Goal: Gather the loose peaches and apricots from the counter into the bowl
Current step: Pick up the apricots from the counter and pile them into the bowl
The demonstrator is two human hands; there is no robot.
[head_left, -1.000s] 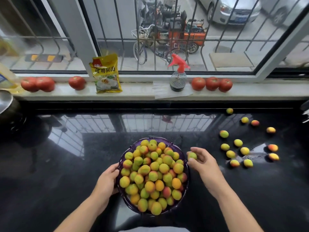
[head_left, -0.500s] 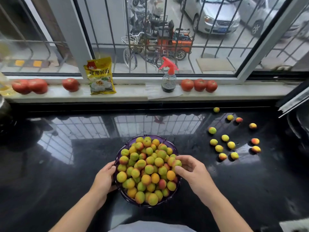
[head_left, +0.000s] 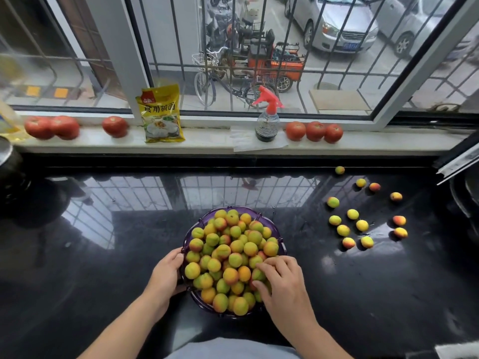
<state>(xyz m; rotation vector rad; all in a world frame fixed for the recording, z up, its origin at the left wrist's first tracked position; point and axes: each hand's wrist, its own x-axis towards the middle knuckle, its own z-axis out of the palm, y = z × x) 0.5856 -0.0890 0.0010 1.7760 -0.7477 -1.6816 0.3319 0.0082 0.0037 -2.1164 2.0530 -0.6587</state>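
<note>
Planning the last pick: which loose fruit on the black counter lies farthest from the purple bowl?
The small yellow-green fruit alone by the counter's back edge, beyond all the others.

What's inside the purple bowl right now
The purple bowl holds heaped peaches and apricots. The right hand rests on them, covering some; lower layers and the bowl's bottom are hidden.

Both forearms are bare from wrist to the frame's lower edge, with no sleeves, watch, bracelet or rings showing. The left hand (head_left: 166, 274) and right hand (head_left: 282, 283) wear no gloves, and the fingers (head_left: 267, 263) have short, unpainted nails. A pale grey-blue fabric garment (head_left: 228, 349) covers the torso at the bottom centre.
</note>
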